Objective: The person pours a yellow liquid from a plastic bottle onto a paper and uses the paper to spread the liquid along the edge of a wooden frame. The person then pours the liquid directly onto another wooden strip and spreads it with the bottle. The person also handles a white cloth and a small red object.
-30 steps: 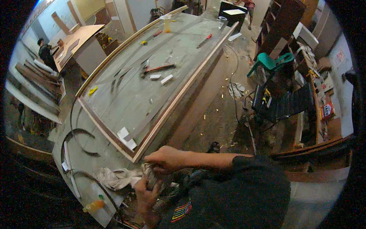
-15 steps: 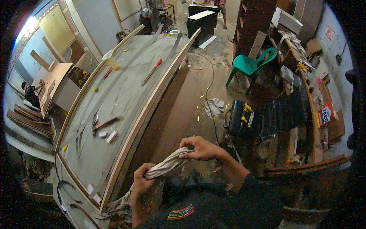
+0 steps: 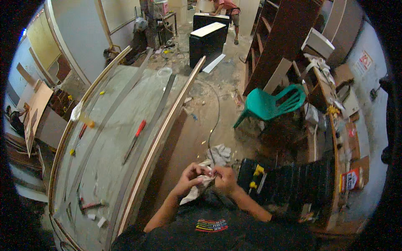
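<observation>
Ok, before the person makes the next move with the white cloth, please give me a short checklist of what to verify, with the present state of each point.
1. Both hands on the cloth: ok. The left hand and the right hand grip the white cloth together in front of the body.
2. Cloth free of the long workbench: ok, it is held beside the bench, apart from its edge.
3. Cloth clean or dirty: cannot tell, too small.
4. Red-handled tool out of the way: ok, it lies on the bench, away from the hands.
5. Floor underfoot: not ok, a second rag and scraps lie close by.
6. Green chair clear of the hands: ok.
</observation>
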Demonstrator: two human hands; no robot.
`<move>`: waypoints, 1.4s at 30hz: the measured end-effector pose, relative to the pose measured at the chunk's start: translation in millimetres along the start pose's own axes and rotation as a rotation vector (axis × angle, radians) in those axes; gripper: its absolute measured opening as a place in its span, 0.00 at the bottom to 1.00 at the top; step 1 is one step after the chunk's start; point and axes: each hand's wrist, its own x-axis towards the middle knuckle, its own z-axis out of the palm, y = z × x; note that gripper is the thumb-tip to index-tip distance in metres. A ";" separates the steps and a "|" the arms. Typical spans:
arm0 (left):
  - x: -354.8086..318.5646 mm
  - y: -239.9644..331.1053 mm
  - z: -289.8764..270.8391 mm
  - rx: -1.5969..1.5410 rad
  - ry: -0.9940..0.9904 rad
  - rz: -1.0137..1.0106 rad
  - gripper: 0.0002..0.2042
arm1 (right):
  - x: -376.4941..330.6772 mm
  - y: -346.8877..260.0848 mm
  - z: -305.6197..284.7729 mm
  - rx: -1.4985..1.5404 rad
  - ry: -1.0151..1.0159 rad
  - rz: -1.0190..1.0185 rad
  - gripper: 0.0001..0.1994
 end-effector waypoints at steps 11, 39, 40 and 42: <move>392.1 16.0 -11.0 0.701 -0.350 -0.102 0.19 | 288.4 151.2 -147.9 0.089 0.416 0.194 0.13; 1340.7 250.3 -208.1 0.426 0.072 0.159 0.12 | 1255.2 343.6 -516.0 -0.156 -0.290 -0.063 0.10; 1368.7 256.9 -211.6 0.444 0.044 0.185 0.13 | 1277.9 348.4 -522.6 -0.160 -0.303 -0.064 0.09; 1426.9 267.2 -217.8 0.483 -0.145 0.384 0.17 | 1323.8 364.0 -530.2 -0.206 -0.249 -0.271 0.10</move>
